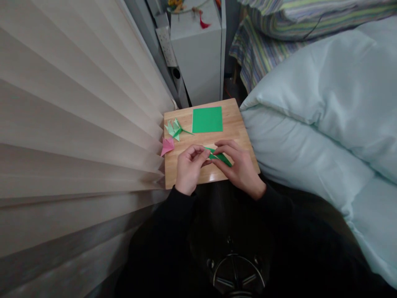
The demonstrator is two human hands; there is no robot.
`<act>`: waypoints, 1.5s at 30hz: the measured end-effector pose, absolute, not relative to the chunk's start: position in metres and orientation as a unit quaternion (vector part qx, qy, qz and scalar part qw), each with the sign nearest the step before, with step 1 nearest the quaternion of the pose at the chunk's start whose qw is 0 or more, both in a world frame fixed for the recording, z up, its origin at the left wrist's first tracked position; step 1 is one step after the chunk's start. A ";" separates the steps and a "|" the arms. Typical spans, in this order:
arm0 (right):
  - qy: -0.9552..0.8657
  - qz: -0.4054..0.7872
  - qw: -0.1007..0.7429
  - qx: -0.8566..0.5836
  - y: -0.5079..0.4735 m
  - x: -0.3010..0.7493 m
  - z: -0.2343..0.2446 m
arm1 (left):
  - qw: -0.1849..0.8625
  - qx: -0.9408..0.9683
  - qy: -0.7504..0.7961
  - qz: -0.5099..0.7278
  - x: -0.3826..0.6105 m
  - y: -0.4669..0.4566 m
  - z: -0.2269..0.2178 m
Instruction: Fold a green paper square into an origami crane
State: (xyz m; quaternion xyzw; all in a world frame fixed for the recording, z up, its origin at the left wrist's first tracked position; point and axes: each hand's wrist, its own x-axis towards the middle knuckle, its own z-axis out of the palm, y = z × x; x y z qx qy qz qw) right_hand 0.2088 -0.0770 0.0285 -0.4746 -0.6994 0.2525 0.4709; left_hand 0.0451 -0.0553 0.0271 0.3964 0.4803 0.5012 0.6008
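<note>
A narrow folded piece of green origami paper (pixel 223 159) is held between my two hands, close over the front of a small wooden table. My left hand (pixel 190 167) pinches its left end between thumb and fingers. On the other side, my right hand (pixel 237 163) grips it with the thumb below and the fingers curved over the top, covering part of it. Beyond my hands lies a stack of square green paper (pixel 207 119). To the left sit a folded green paper piece with a thin stem (pixel 177 130) and a pink folded paper piece (pixel 168 146).
The wooden table (pixel 182 178) has a pale pleated curtain (pixel 93 124) against its left edge. A bed with a light blue quilt (pixel 310 91) adjoins its right side. Behind stands a white cabinet (pixel 198 62) with a red tassel (pixel 203 21) on top.
</note>
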 end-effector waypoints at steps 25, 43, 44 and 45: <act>-0.655 0.365 0.418 -0.513 -0.068 0.217 0.022 | 0.580 0.473 0.456 0.481 0.043 -0.059 0.028; -0.640 0.437 0.398 -0.491 -0.069 0.219 0.030 | 0.599 0.419 0.484 0.482 0.042 -0.065 0.026; -0.639 0.437 0.400 -0.491 -0.069 0.219 0.031 | 0.594 0.417 0.488 0.485 0.043 -0.065 0.026; -0.637 0.437 0.401 -0.492 -0.070 0.218 0.031 | 0.590 0.416 0.492 0.488 0.044 -0.066 0.027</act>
